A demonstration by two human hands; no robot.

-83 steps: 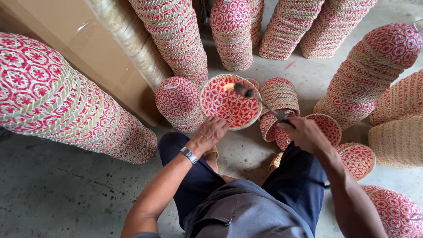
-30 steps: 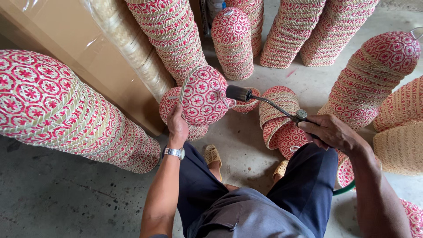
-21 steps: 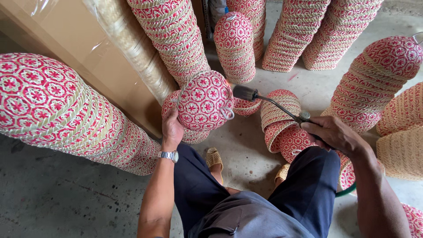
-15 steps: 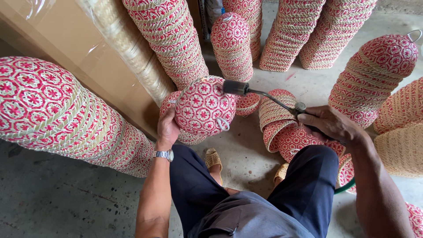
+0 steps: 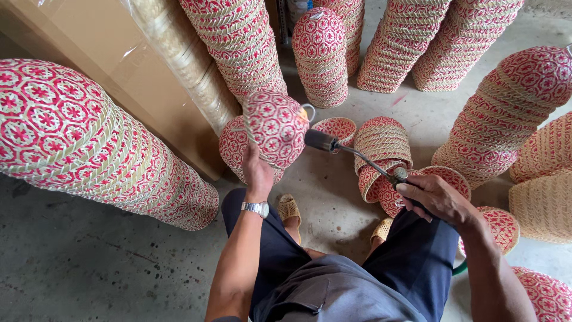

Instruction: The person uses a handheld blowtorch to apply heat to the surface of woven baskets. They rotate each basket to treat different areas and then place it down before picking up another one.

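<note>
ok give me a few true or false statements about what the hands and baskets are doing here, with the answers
1. The left hand holds up a red-patterned woven basket. True.
2. The right hand grips a torch-like tool whose nozzle points at that basket. True.
3. The held basket rests on the concrete floor. False: it is lifted clear of the floor, in front of another basket.
4. A wristwatch is on the right wrist. False: it is on the left wrist.
5. Tall stacks of nested baskets surround the person. True.
6. The tool's nozzle is inside the basket. False: it sits just outside its rim.
</note>
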